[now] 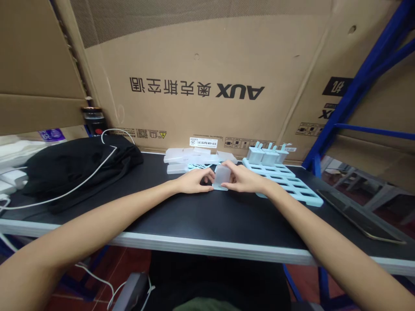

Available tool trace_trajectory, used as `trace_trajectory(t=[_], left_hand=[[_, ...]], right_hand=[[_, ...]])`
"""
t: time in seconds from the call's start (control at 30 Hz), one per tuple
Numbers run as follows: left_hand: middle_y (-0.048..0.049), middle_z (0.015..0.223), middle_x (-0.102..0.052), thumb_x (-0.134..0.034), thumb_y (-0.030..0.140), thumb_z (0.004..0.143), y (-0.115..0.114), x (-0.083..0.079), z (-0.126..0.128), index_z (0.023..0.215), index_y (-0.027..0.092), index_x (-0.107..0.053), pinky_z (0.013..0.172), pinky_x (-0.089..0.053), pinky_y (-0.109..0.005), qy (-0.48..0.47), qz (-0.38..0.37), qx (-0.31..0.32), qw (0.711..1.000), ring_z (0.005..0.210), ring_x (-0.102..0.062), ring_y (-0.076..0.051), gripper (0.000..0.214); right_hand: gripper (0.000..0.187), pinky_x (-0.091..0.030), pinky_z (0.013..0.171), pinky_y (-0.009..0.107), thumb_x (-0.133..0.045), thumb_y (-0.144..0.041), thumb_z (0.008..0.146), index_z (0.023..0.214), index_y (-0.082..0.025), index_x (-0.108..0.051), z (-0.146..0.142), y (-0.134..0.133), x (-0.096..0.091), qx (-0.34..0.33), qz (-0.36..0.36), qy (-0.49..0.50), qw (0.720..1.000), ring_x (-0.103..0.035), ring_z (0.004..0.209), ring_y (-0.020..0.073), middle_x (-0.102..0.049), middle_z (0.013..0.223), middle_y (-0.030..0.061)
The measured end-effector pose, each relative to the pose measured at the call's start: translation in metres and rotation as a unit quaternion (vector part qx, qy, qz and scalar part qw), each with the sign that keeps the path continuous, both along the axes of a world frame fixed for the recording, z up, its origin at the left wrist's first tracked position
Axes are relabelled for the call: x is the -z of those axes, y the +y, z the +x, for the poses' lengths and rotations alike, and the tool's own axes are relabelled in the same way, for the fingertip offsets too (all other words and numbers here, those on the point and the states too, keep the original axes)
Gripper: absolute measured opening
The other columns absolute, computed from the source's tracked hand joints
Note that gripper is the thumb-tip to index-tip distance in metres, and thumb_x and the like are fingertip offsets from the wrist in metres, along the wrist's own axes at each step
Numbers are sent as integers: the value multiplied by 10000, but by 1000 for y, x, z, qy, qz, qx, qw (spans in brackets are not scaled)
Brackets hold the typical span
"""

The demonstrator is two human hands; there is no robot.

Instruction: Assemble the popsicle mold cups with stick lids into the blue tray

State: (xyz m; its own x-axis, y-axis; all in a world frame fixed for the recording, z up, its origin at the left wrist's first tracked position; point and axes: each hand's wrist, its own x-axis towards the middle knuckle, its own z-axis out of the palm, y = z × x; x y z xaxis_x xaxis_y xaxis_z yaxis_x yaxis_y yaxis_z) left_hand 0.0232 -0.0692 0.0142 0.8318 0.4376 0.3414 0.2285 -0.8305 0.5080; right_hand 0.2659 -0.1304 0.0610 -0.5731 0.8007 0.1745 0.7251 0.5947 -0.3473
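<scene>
Both hands meet over the middle of the black table (201, 216). My left hand (194, 181) and my right hand (244, 179) both pinch a small translucent white mould cup (222, 176) that stands upright on a pale blue base. Just behind them lie several loose translucent cups (188, 156) and pale blue sticks. To the right of my right hand lies a pale blue mould tray (292, 186) with open slots, and three filled cups with handles (267, 156) stand at its far end.
A black cloth bundle (78, 168) with a white cable (81, 183) across it lies at the left. A dark bottle (94, 121) stands behind it. A flat dark tablet (356, 216) lies at the right edge. A large cardboard box (201, 86) walls the back; blue shelving (353, 95) rises at right.
</scene>
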Motion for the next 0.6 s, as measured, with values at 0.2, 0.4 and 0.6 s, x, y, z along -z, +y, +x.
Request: trace_trajectory(t=[0.2, 0.4, 0.6], left_hand=[[-48, 1012, -686, -656, 372, 824, 0, -1, -1, 1085, 211, -536, 752, -494, -318, -2, 0, -1, 1000, 858, -638, -183, 328], [-62, 1017, -672, -626, 439, 851, 1, 0, 0, 1041, 201, -544, 721, -477, -299, 2, 0, -12, 1000, 868, -637, -190, 316], [-49, 904, -675, -547, 552, 890, 1, 1, 1, 973, 193, -568, 702, -454, -301, 19, 3, -44, 999, 791, -630, -190, 370]], right_hand=[[552, -435, 596, 290, -617, -316, 831, 1308, -200, -363, -6, -5, 0, 10, -10, -17, 1000, -639, 659, 212, -658, 745, 17], [577, -411, 580, 269, -580, -185, 777, 1294, -181, -323, -8, -3, 0, 1, -30, -44, 999, -637, 650, 200, -666, 726, 13], [605, -400, 564, 244, -559, -125, 717, 1264, -179, -308, -13, 2, -1, 9, -51, -64, 997, -628, 664, 186, -676, 748, 18]])
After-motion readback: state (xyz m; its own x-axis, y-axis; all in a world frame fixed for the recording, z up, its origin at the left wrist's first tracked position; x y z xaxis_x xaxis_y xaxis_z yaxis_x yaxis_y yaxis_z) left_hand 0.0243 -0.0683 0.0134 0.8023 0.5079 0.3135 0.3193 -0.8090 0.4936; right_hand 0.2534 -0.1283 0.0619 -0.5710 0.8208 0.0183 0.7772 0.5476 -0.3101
